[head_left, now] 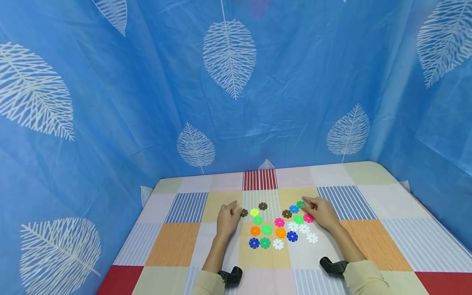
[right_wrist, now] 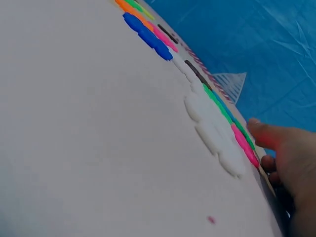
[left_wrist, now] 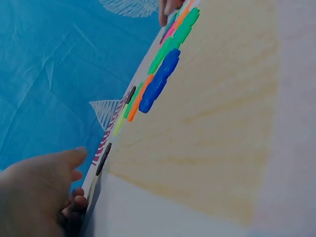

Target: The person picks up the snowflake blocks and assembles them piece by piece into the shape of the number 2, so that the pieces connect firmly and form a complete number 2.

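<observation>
Flat notched plastic discs in many colours lie spread on the patchwork cloth between the two hands. My left hand [head_left: 227, 220] rests at the left end of the group, its fingers loosely bent beside a brown disc [head_left: 244, 212]. In the left wrist view the thumb [left_wrist: 74, 157] stands apart from the fingers, with nothing between them. At the right end, my right hand [head_left: 321, 211] has its fingertips right by a green disc [head_left: 300, 204] and a pink disc [head_left: 308, 218]. The right wrist view shows its thumb [right_wrist: 264, 132] stretched out over the disc edges.
Among the other discs are a dark blue one [head_left: 254, 243], an orange one [head_left: 255, 230], a yellow one [head_left: 254, 212] and several white ones, including one [head_left: 312, 238] at the right. A blue curtain [head_left: 273, 123] with white leaves stands behind and beside the table.
</observation>
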A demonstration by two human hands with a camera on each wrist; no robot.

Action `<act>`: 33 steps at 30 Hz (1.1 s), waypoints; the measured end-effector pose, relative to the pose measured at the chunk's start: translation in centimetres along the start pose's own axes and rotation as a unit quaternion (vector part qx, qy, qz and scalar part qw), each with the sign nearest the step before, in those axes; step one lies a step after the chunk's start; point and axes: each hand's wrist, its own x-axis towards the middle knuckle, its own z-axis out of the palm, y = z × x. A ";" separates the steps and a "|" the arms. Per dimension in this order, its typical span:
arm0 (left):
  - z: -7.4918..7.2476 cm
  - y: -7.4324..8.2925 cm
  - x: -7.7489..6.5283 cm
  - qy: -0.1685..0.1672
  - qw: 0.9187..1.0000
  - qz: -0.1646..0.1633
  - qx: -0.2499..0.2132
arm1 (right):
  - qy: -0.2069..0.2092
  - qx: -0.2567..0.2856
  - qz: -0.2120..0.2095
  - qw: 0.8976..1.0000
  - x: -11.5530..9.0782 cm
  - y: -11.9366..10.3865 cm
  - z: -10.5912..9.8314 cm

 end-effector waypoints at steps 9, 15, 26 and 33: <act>0.4 0.1 -0.6 -0.006 0.999 0.040 0.033 | 0.013 -0.034 0.002 0.999 -0.7 0.0 0.0; 0.5 0.1 -0.3 -0.020 0.999 0.045 -0.007 | 0.009 0.054 0.045 0.998 -1.0 0.3 -0.7; -1.1 1.8 -0.1 -0.160 0.962 0.031 -0.218 | 0.011 0.331 0.107 0.937 -0.2 -3.3 -1.3; -1.7 5.7 -0.5 -0.150 0.959 0.132 -0.200 | -0.059 0.381 0.080 0.919 0.3 -8.9 -0.9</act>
